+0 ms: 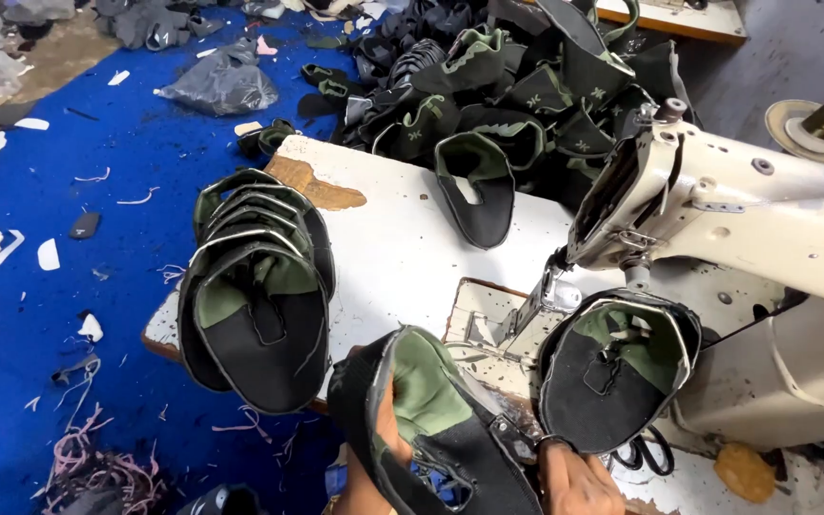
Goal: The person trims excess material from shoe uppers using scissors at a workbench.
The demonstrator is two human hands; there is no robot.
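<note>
Here a black and green shoe upper [431,420] is held low in front of the sewing machine [717,219], just over the near edge of the white worktop [402,248]. The left hand [388,434] is tucked inside it, with the fingers pressed against the green lining, so the piece is kept open from within. The right hand [574,482] is at the bottom edge of the view, and its fingers look pinched on the near edge of the same piece, though part of that hand is cut off.

A second upper [617,372] is sitting under the machine head, right beside the held one. A stack of uppers [259,296] is lying on the left side of the worktop, and one single upper [477,191] is lying farther back. A big pile of uppers [517,86] is heaped behind the worktop, above the blue floor [50,286] with its scraps.

For this step to go well, the edge should probably be kept flat and tight between both hands. The lining is best kept smooth, with no folds. Fingers should be kept well away from the needle, and the loose threads should be held clear.
</note>
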